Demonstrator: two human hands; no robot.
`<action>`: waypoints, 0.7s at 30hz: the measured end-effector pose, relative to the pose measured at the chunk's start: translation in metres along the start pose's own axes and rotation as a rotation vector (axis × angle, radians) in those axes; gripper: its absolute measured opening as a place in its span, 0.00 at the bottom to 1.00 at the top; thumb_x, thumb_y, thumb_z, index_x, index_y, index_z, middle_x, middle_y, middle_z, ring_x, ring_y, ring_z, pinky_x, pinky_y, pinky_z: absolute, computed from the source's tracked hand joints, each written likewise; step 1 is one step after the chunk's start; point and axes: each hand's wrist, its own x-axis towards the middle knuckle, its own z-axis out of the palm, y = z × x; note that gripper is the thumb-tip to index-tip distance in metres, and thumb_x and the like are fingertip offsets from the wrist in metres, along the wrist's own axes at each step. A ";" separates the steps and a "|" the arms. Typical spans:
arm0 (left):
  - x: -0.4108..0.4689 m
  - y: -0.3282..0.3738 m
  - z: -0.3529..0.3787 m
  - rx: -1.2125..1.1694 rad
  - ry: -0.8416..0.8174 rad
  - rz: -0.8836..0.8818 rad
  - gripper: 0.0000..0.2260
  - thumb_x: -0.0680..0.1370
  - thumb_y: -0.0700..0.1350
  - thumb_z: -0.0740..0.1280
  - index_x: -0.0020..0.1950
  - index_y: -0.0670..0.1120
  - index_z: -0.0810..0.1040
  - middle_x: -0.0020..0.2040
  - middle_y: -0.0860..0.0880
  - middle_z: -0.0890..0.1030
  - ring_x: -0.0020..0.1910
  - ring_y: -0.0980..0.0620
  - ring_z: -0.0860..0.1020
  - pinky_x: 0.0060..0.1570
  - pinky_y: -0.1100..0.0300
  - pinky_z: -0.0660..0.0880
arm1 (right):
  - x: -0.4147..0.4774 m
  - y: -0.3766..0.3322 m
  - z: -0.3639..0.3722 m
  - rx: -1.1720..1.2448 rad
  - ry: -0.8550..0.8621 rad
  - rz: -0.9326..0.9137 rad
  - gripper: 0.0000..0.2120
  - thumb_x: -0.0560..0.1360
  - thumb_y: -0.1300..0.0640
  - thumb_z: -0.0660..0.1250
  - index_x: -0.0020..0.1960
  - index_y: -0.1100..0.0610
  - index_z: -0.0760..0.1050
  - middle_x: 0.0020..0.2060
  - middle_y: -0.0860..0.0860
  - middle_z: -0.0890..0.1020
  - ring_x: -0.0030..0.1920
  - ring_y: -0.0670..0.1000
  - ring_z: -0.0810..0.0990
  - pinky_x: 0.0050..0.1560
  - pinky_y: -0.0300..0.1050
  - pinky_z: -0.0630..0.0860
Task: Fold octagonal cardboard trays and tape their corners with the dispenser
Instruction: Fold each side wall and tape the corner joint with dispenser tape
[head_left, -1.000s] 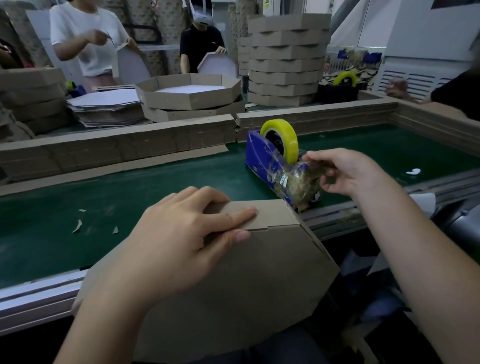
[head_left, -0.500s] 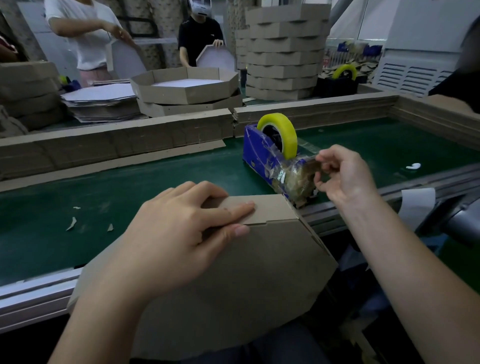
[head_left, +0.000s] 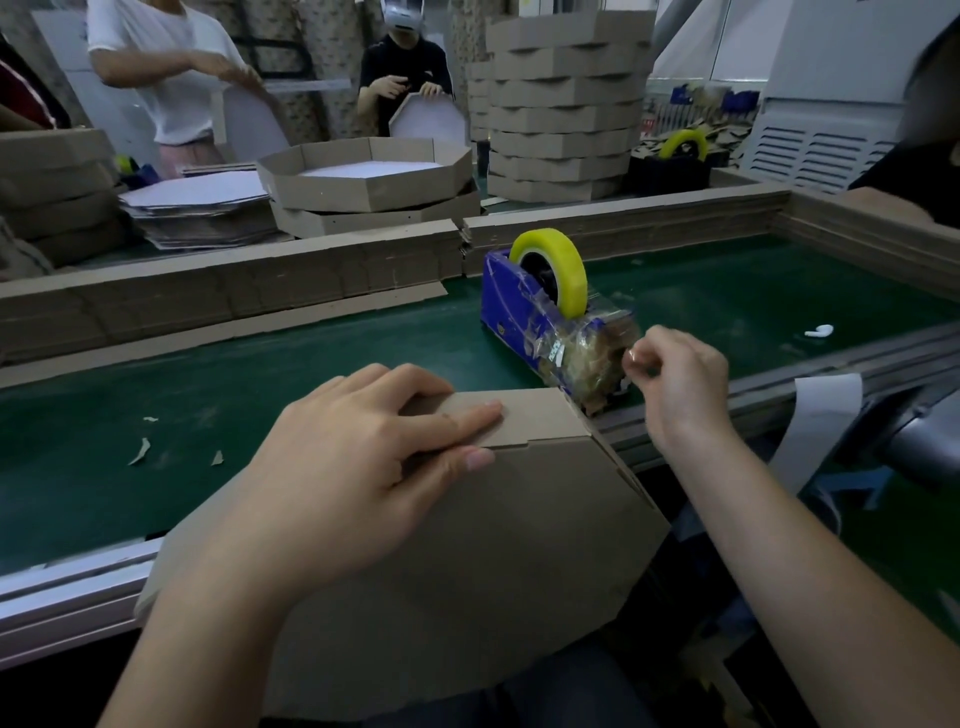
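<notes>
A brown octagonal cardboard tray (head_left: 467, 561) leans tilted against the near rail of the green belt, bottom side towards me. My left hand (head_left: 363, 467) grips its folded top flap, fingers over the rim and thumb on the face below. Just beyond the tray's right corner stands a blue tape dispenser (head_left: 524, 312) with a yellow tape roll (head_left: 558, 265). My right hand (head_left: 675, 374) is at the dispenser's front end, thumb and fingers pinching the end of the clear tape.
The green conveyor belt (head_left: 260, 374) carries a few paper scraps. Stacked cardboard strips (head_left: 208, 296) wall its far side. Behind stand folded trays (head_left: 374, 182), a tall tray stack (head_left: 566, 104), flat blanks (head_left: 197, 208), a second dispenser (head_left: 680, 150) and two people working.
My right hand has drawn back from the dispenser towards me and to the right, pulling tape. My left hand and the tray have stayed put.
</notes>
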 end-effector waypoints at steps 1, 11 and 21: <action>0.000 0.000 0.000 -0.001 0.001 0.000 0.19 0.78 0.61 0.55 0.62 0.62 0.79 0.53 0.55 0.80 0.49 0.50 0.79 0.40 0.56 0.74 | -0.001 0.003 -0.005 -0.159 -0.001 -0.051 0.14 0.69 0.67 0.67 0.28 0.61 0.69 0.38 0.52 0.72 0.37 0.49 0.74 0.43 0.46 0.73; 0.001 0.001 0.001 -0.043 0.022 0.001 0.19 0.77 0.61 0.56 0.60 0.59 0.81 0.54 0.56 0.81 0.49 0.50 0.79 0.41 0.54 0.76 | -0.009 0.001 -0.024 -0.973 0.057 -0.477 0.08 0.72 0.62 0.72 0.35 0.62 0.77 0.45 0.54 0.67 0.39 0.52 0.70 0.39 0.42 0.69; 0.003 0.001 -0.001 -0.103 0.003 0.001 0.17 0.77 0.59 0.57 0.54 0.57 0.83 0.54 0.57 0.81 0.51 0.50 0.79 0.42 0.52 0.77 | -0.125 -0.051 0.015 -0.300 -0.205 -0.549 0.04 0.73 0.57 0.71 0.40 0.51 0.83 0.28 0.48 0.79 0.28 0.46 0.73 0.28 0.37 0.67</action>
